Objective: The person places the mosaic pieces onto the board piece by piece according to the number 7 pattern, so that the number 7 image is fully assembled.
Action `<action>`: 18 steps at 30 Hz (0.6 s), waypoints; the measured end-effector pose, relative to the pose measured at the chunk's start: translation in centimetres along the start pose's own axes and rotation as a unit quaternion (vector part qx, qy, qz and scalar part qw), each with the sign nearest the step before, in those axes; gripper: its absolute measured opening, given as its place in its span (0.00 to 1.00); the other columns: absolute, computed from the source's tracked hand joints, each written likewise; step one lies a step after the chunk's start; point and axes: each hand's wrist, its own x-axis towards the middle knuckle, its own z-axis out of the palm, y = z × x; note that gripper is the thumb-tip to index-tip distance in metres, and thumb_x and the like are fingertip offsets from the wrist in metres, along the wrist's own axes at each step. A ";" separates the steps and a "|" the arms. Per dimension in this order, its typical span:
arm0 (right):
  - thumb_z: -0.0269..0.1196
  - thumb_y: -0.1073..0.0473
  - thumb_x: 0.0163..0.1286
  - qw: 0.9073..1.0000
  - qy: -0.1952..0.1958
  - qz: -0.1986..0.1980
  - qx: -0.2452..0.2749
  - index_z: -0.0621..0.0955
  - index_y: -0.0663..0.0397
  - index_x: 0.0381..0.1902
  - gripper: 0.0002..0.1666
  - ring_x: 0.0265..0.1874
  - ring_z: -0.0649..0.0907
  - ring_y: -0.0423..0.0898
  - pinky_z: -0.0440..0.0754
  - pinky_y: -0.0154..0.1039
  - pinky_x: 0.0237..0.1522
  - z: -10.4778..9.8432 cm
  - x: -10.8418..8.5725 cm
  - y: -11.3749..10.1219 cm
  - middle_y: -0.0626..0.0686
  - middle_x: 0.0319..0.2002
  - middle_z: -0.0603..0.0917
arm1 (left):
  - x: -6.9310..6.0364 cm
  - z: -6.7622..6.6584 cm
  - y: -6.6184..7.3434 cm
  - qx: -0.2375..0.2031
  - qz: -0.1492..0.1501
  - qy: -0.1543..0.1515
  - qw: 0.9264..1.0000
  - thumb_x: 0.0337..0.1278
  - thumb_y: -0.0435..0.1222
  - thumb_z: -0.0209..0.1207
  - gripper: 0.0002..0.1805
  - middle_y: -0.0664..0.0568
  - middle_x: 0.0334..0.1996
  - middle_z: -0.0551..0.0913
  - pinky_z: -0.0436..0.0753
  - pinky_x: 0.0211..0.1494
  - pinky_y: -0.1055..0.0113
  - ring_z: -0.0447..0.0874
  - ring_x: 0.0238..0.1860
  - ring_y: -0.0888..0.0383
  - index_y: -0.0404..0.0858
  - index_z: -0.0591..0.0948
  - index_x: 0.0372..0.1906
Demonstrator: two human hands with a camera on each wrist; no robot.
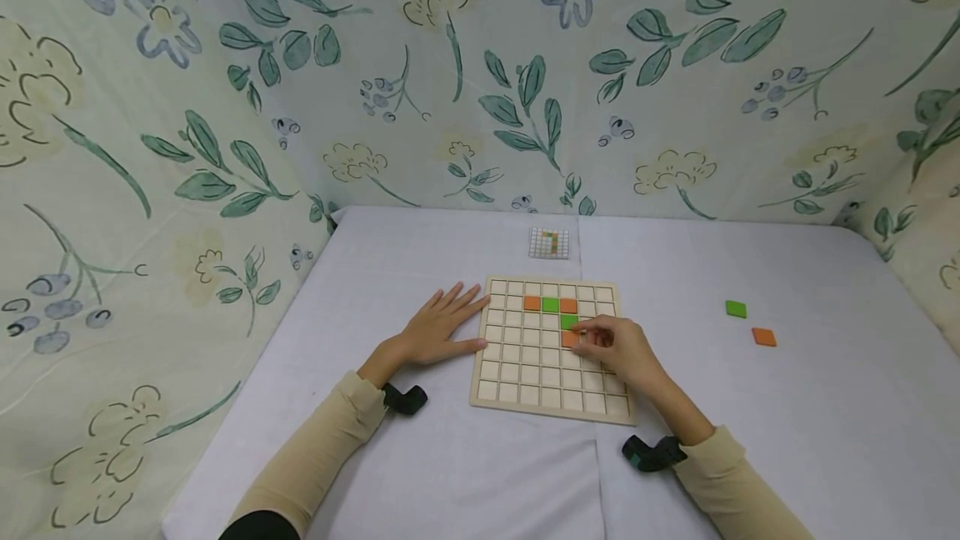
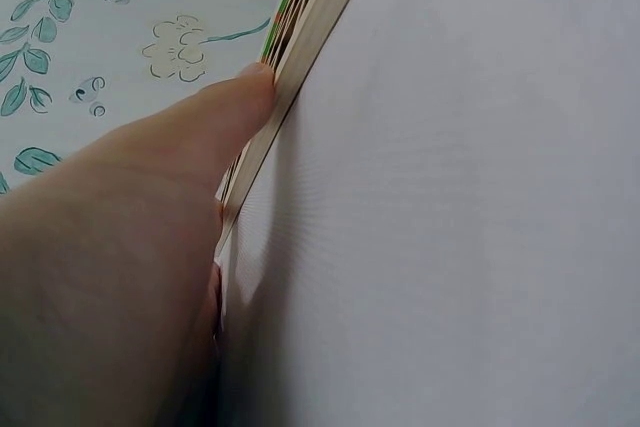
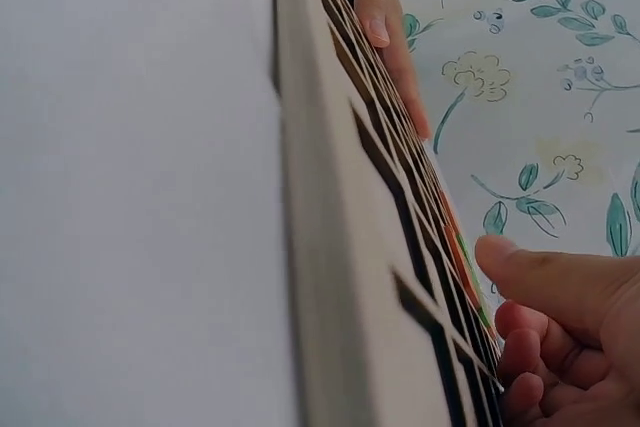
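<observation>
A square wooden grid board [image 1: 529, 375] lies on the white-covered table. Two orange tiles [image 1: 532, 303] with a green tile [image 1: 551, 305] between them form a row in its upper cells. Below the right one, a second green tile [image 1: 569, 321] and another orange tile [image 1: 568, 339] continue downward. My right hand [image 1: 624, 350] has thumb and index finger at the edges of that lowest orange tile, the other fingers curled in the right wrist view. With fingers spread, my left hand [image 1: 437, 330] rests beside the board, its thumb [image 2: 245, 97] touching the left edge.
Behind the board lies a small card [image 1: 549, 243] with a coloured grid pattern. A loose green tile [image 1: 736, 309] and a loose orange tile [image 1: 764, 337] lie to the right. Floral cloth [image 1: 450, 123] hangs behind and beside the table.
</observation>
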 end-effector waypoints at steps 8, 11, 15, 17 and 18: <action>0.72 0.65 0.62 0.999 0.026 0.010 0.024 0.85 0.65 0.51 0.19 0.25 0.74 0.43 0.71 0.30 0.24 -2.0 -0.1 0.3 0.52 0.28 0.79 | 0.0 0.0 0.0 -0.003 0.001 0.003 1.000 0.67 0.67 0.43 0.45 0.53 0.80 0.41 0.36 0.77 0.45 0.32 0.79 0.48 0.53 0.47 0.81; 0.72 0.65 0.62 0.999 0.046 0.007 0.019 0.85 0.65 0.51 0.19 0.26 0.74 0.43 0.72 0.30 0.25 -2.8 -0.2 0.6 0.52 0.28 0.79 | 0.0 0.1 -0.2 -0.009 0.002 0.007 1.000 0.67 0.68 0.44 0.45 0.54 0.80 0.41 0.36 0.77 0.45 0.32 0.79 0.48 0.53 0.48 0.81; 0.72 0.64 0.62 0.997 0.072 0.022 0.017 0.84 0.66 0.51 0.20 0.26 0.74 0.43 0.72 0.30 0.24 -4.2 -0.6 0.9 0.54 0.30 0.78 | 0.1 0.5 -0.4 -0.008 0.002 0.008 1.000 0.65 0.70 0.40 0.46 0.55 0.81 0.41 0.35 0.77 0.46 0.31 0.79 0.49 0.55 0.47 0.81; 0.73 0.61 0.63 0.996 0.082 0.035 0.010 0.84 0.66 0.52 0.21 0.27 0.74 0.43 0.72 0.30 0.24 -4.9 -0.8 1.0 0.55 0.31 0.78 | 0.1 0.6 -0.5 -0.002 0.001 0.008 1.000 0.65 0.72 0.38 0.46 0.56 0.81 0.40 0.35 0.77 0.46 0.31 0.79 0.50 0.55 0.46 0.81; 0.72 0.60 0.63 0.995 0.086 0.041 0.008 0.84 0.66 0.52 0.22 0.27 0.74 0.43 0.72 0.30 0.24 -5.3 -1.0 1.1 0.55 0.32 0.78 | 0.1 0.6 -0.5 -0.001 0.001 0.008 1.000 0.65 0.72 0.38 0.47 0.56 0.81 0.40 0.35 0.77 0.46 0.31 0.79 0.50 0.56 0.46 0.81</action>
